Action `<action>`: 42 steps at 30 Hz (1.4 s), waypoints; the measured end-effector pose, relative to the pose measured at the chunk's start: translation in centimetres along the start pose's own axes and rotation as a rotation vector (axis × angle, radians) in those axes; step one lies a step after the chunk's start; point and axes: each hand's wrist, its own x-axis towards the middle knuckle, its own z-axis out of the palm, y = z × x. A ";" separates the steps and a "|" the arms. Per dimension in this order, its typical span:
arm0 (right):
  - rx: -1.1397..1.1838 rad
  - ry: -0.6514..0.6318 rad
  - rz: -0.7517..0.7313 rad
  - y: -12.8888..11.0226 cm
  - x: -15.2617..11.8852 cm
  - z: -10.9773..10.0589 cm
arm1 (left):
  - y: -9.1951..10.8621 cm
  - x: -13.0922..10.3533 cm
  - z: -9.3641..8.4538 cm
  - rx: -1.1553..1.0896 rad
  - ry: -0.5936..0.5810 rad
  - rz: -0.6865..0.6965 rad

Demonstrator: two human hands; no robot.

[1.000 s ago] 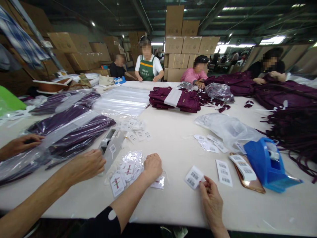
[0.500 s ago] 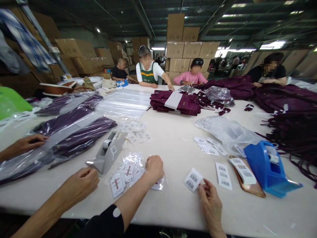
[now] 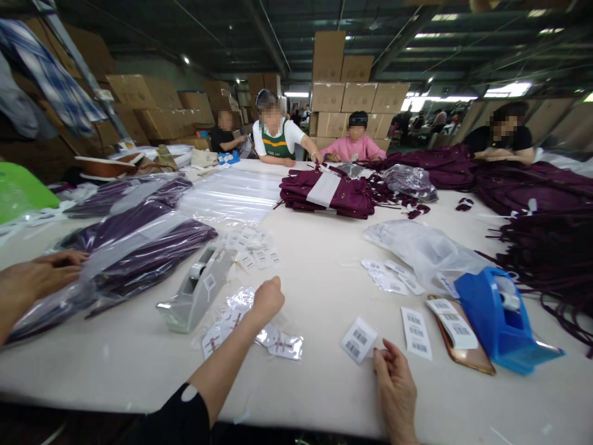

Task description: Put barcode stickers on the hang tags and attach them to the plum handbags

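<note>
My left hand (image 3: 267, 303) is closed in a loose fist just above a pile of hang tags (image 3: 283, 343) in clear wrapping. Anything inside its fingers is hidden from me. With thumb and fingertips, my right hand (image 3: 396, 384) pinches the edge of a small sheet of barcode labels (image 3: 359, 339), which lies tilted near the table's front. To the right rests another strip of barcode labels (image 3: 416, 334). Beyond my left hand, small white tags (image 3: 262, 257) lie scattered.
A grey tape dispenser (image 3: 197, 290) stands left, a blue one (image 3: 498, 321) right, beside a phone (image 3: 484, 364). A co-worker's hands (image 3: 41, 278) rest on a bagged purple garment (image 3: 152, 247). Folded purple garments (image 3: 345, 201) sit mid-table; people work across it.
My left hand has shifted left and slightly up, uncovering part of the tag pile. A co-worker's hand has left the grey dispenser for the bagged garment. My right hand stays nearly still.
</note>
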 end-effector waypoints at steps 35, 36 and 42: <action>0.538 -0.343 0.444 -7.5 -5.0 2.1 | 4.2 -12.9 5.4 -1.244 -0.716 -0.095; 0.533 -0.352 0.443 -7.4 -5.3 2.1 | 4.2 -12.9 5.5 -1.245 -0.716 -0.087; 0.530 -0.337 0.420 -7.2 -6.0 2.3 | 4.1 -12.6 5.2 -1.201 -0.682 0.003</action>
